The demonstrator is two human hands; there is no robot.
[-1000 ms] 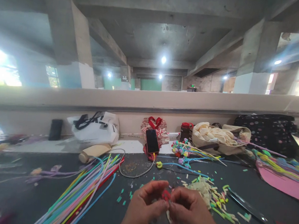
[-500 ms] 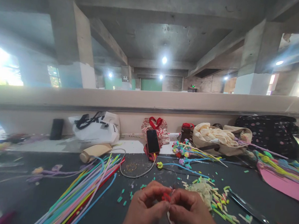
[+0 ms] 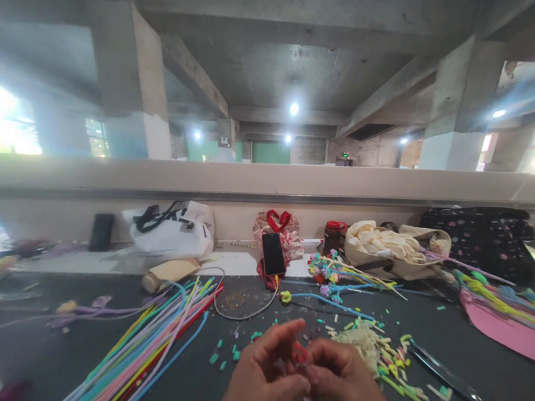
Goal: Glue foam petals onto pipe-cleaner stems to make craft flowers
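Note:
My left hand (image 3: 264, 375) and my right hand (image 3: 342, 388) meet at the bottom middle, above the dark table (image 3: 72, 345). Between their fingertips is a small red pipe-cleaner piece (image 3: 299, 353), pinched by both hands. The left forefinger points up and to the right over it. To the left of the hands lies a fan of long coloured pipe cleaners (image 3: 152, 340). To the right lies a heap of short cut scraps (image 3: 376, 353).
A phone (image 3: 273, 254) leans on a red bag at the back, its cable looping on the table. Finished pipe-cleaner flowers (image 3: 336, 272), a white bag (image 3: 168, 232), a cloth-filled bag (image 3: 394, 246), a pink sheet (image 3: 505, 321) and scissors (image 3: 448, 378) lie around.
The hands have sunk slightly lower in the picture. My left forefinger has lifted and straightened over the red piece, which both hands keep pinched.

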